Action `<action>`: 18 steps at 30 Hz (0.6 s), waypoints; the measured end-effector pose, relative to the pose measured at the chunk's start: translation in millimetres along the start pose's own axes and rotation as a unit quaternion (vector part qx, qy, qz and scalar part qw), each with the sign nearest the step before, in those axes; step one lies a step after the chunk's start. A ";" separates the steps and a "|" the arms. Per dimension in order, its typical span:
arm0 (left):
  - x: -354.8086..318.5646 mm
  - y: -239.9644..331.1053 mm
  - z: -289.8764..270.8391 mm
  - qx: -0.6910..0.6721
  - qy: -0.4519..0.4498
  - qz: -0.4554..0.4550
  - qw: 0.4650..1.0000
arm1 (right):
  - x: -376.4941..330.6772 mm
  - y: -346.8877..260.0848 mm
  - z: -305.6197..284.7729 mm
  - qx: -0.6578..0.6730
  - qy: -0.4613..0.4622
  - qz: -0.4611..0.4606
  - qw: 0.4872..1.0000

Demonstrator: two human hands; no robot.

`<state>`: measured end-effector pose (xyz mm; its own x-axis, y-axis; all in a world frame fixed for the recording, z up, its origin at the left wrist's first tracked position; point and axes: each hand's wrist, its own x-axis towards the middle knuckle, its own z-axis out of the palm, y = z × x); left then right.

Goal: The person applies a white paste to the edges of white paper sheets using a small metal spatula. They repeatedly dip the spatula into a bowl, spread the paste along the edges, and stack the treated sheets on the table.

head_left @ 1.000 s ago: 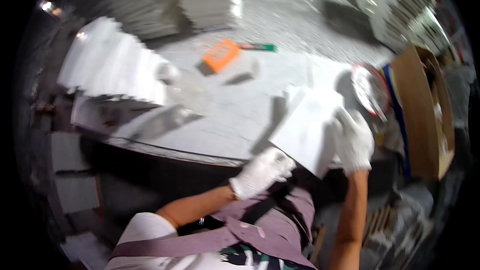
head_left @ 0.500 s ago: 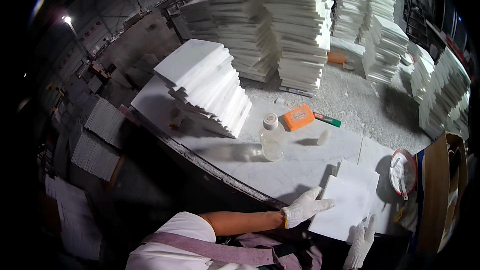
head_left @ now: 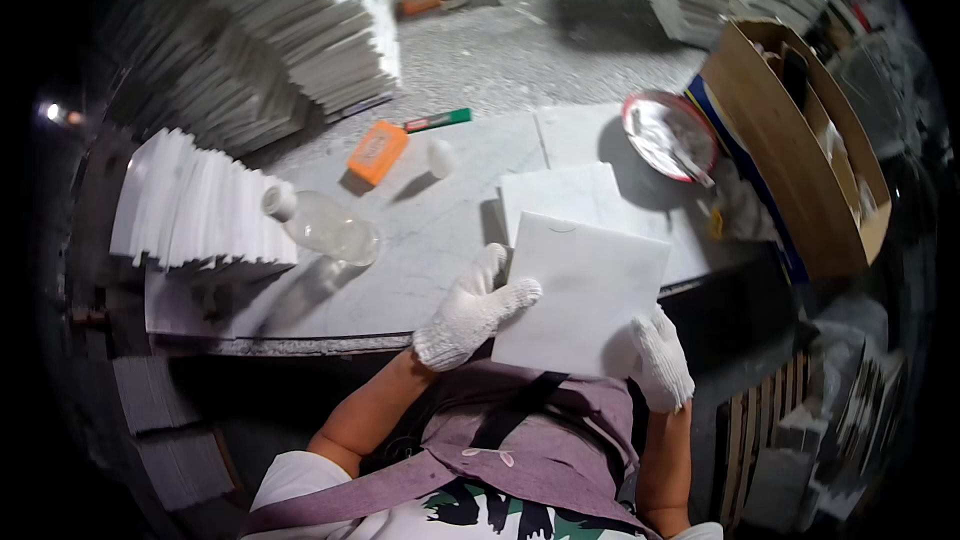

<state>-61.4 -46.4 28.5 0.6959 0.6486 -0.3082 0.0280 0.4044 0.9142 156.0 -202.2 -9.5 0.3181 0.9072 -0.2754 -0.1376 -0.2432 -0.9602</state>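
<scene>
Both hands now lift the white tile [head_left: 585, 292] off the table [head_left: 440, 230].

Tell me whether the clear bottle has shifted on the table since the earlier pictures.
Cannot tell. The camera swung, so the view changed. The clear bottle lies between the leaning tile stack and the orange block, as before.

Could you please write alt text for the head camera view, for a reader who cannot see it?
Two white-gloved hands, left hand and right hand, hold a square white tile above a grey worktable. On the table lie a clear plastic bottle, an orange block and a tile stack.
</scene>
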 end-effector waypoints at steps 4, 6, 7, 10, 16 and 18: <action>7.4 -5.3 11.6 0.031 0.011 0.018 0.999 | -6.4 11.7 -1.6 0.111 0.028 0.012 0.993; 10.5 -5.9 12.7 0.047 0.016 0.024 0.998 | -9.2 15.4 -2.2 0.125 0.024 -0.019 0.992; 11.1 -4.9 12.4 0.058 0.016 0.014 0.998 | -9.9 15.5 -0.3 0.132 0.032 -0.017 0.991; 13.2 -1.6 14.1 0.075 0.010 0.004 0.997 | -11.3 16.5 2.7 0.144 0.047 -0.020 0.988; 18.6 2.0 24.8 0.121 0.019 0.067 0.990 | -11.0 21.0 10.8 0.194 0.077 -0.004 0.978; 23.5 1.0 31.9 0.093 0.029 0.092 0.991 | -8.4 17.8 16.1 0.224 0.096 -0.005 0.970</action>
<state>-22.2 -51.4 30.5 0.6598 0.7379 -0.1422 0.0399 0.1545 0.9872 135.8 -208.6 -23.5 0.4842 0.8177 -0.3114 -0.5141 -0.0222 -0.8575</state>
